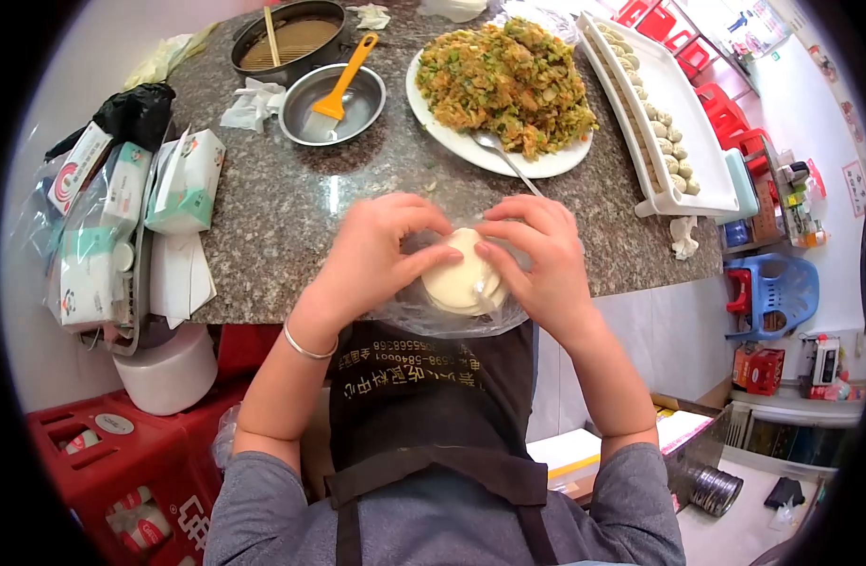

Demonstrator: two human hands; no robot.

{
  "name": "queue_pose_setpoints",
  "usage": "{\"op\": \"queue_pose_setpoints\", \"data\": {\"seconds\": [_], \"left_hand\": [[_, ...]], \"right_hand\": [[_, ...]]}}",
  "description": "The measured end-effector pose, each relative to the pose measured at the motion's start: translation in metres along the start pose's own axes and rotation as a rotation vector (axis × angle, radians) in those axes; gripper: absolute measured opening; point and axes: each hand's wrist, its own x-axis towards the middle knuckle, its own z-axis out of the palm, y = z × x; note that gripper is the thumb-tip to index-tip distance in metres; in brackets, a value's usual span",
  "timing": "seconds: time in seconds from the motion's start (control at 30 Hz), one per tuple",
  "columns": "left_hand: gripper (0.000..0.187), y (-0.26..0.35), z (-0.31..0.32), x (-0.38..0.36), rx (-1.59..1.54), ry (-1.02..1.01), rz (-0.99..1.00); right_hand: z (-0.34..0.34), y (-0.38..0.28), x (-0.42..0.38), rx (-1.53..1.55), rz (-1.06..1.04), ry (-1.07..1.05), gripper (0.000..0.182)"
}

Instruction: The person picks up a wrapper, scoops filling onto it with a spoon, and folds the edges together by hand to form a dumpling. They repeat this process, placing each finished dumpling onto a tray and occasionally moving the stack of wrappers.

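Observation:
A stack of round, pale dough wrappers [449, 286] rests in a clear plastic bag [416, 317] at the near edge of the table. My left hand [387, 247] pinches the upper left rim of the top wrapper between thumb and fingers. On the other side, my right hand [543, 261] has its thumb and fingertips closed on the upper right rim. Beyond the hands stands a white plate [442, 141] heaped with chopped orange and green filling [508, 85]. A metal spoon [510, 160] leans on its near rim, its handle pointing toward my right hand.
A metal bowl [380, 111] holds a yellow-handled brush [348, 75]. Behind it sits a dark round pan [338, 36] with brown contents and chopsticks. A white tray [701, 179] with rows of dumplings [667, 141] stands right. Tissue packs [188, 179] crowd the left edge.

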Motion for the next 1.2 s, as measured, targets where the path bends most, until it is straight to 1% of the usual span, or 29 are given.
{"op": "queue_pose_setpoints", "data": {"seconds": [0.03,0.13,0.17,0.23,0.27,0.3,0.33,0.37,0.4,0.43,0.47,0.53,0.57,0.6,0.67,0.7,0.73,0.8,0.83,0.87,0.93,0.97,1.0,1.07,1.1,1.13,1.17,1.2], "left_hand": [[0.019,0.001,0.001,-0.003,0.045,0.019,0.046],[0.018,0.009,0.004,-0.007,0.121,0.034,0.085],[0.018,0.01,0.005,-0.007,0.123,0.034,0.091],[0.015,0.012,0.005,-0.007,0.108,0.025,0.177],[0.015,0.013,0.004,-0.008,0.108,0.028,0.181],[0.014,0.016,0.002,-0.009,0.024,0.024,0.192],[0.014,0.019,0.001,-0.01,-0.061,0.019,0.202],[0.014,0.023,0.001,-0.013,-0.062,0.022,0.205],[0.013,0.027,0.002,-0.015,-0.229,0.048,0.084],[0.013,0.03,0.002,-0.015,-0.395,0.075,-0.035],[0.013,0.031,0.002,-0.016,-0.395,0.081,-0.03],[0.015,0.03,0.002,-0.017,-0.922,0.161,-0.23],[0.021,0.024,0.0,-0.014,-0.856,0.177,-0.163],[0.021,0.02,-0.003,-0.013,-0.855,0.175,-0.157],[0.024,0.013,-0.009,-0.011,-1.05,0.286,-0.356],[0.026,0.005,-0.011,-0.01,-1.098,0.302,-0.418],[0.026,-0.002,-0.013,-0.007,-1.102,0.307,-0.41],[0.028,-0.013,-0.014,-0.002,-1.211,0.255,-0.515],[0.03,-0.014,-0.011,0.001,-1.258,0.273,-0.548],[0.03,-0.015,-0.011,0.002,-1.259,0.276,-0.539],[0.032,-0.017,-0.011,0.003,-1.317,0.235,-0.561],[0.032,-0.02,-0.01,0.004,-1.32,0.244,-0.555],[0.033,-0.022,-0.009,0.005,-1.318,0.256,-0.58],[0.035,-0.026,-0.004,0.008,-1.312,0.265,-0.64],[0.035,-0.029,0.001,0.013,-1.313,0.257,-0.644],[0.036,-0.032,0.006,0.021,-1.353,0.25,-0.688],[0.037,-0.033,0.009,0.027,-1.392,0.246,-0.728],[0.037,-0.031,0.009,0.031,-1.393,0.247,-0.716]], "right_hand": [[0.0,0.0,0.0,0.005,-0.005,-0.001,0.015],[-0.003,-0.001,-0.001,0.01,-0.019,0.05,0.014],[-0.007,-0.004,-0.002,0.06,-0.044,0.036,0.013],[-0.012,-0.005,-0.005,0.107,-0.072,0.025,0.011],[-0.014,-0.004,-0.008,0.209,-0.041,-0.005,0.013],[-0.016,-0.002,-0.01,0.309,-0.007,-0.035,0.015],[-0.017,0.002,-0.011,0.304,-0.009,-0.033,0.015],[-0.017,0.008,-0.012,0.309,0.113,-0.009,0.015],[-0.016,0.011,-0.011,0.313,0.233,0.014,0.016],[-0.017,0.01,-0.01,0.329,0.237,0.014,0.018],[-0.017,0.01,-0.009,0.326,0.23,0.013,0.018],[-0.018,0.01,-0.008,0.147,0.023,-0.053,0.025],[-0.02,0.011,-0.007,0.083,-0.03,-0.15,0.028],[-0.021,0.012,-0.007,0.079,-0.032,-0.145,0.028],[-0.021,0.017,-0.006,0.087,0.077,-0.002,0.029],[-0.022,0.019,-0.005,0.024,0.109,0.072,0.035],[-0.02,0.026,-0.004,0.02,0.101,0.071,0.035],[-0.012,0.039,-0.003,-0.016,0.2,0.028,0.037],[-0.011,0.038,0.0,0.031,0.33,-0.05,0.035],[-0.013,0.04,0.0,0.028,0.321,-0.048,0.035],[-0.019,0.043,0.003,-0.077,0.212,-0.028,0.028],[-0.024,0.04,0.004,-0.016,0.185,0.043,0.022],[-0.03,0.034,0.01,-0.017,0.181,0.042,0.022],[-0.035,0.023,0.022,0.043,0.257,0.049,0.024],[-0.024,0.031,0.027,0.099,0.213,0.127,0.023],[-0.015,0.035,0.024,0.095,0.214,0.13,0.023],[-0.008,0.038,0.022,0.109,0.247,0.055,0.023],[-0.002,0.043,0.022,0.123,0.275,-0.02,0.022]]}}
